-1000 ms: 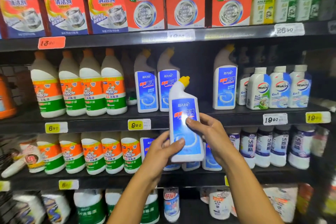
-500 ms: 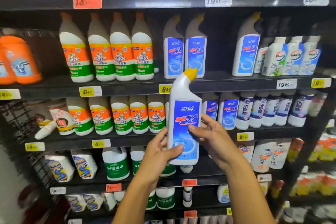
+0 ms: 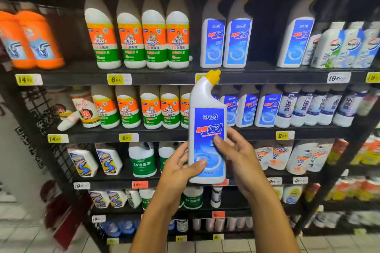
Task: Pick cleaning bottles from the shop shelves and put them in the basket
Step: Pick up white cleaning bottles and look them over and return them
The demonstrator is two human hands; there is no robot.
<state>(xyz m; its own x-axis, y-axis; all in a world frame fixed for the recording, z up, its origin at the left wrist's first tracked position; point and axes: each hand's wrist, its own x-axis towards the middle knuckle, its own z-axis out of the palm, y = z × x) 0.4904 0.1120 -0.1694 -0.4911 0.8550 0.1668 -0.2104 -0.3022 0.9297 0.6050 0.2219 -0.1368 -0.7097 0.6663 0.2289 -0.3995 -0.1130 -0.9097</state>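
- Blue-label bottle (image 3: 208,127) upright, clamped btwn both hands.
- Left hand (image 3: 181,170) grips lower left side, thumb on front.
- Right hand (image 3: 236,154) wraps right side, thumb on label.
- Yellow cap (image 3: 213,75) tilted, well above grip.

Toilet cleaner bottle (image 3: 207,129) lowered from upper shelf level to lower shelves; view tilted down.

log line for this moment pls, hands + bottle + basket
stage: bottle off shelf | left hand: grips blue-label bottle low | right hand: grips its side | bottle: upright, yellow cap | basket: not in view
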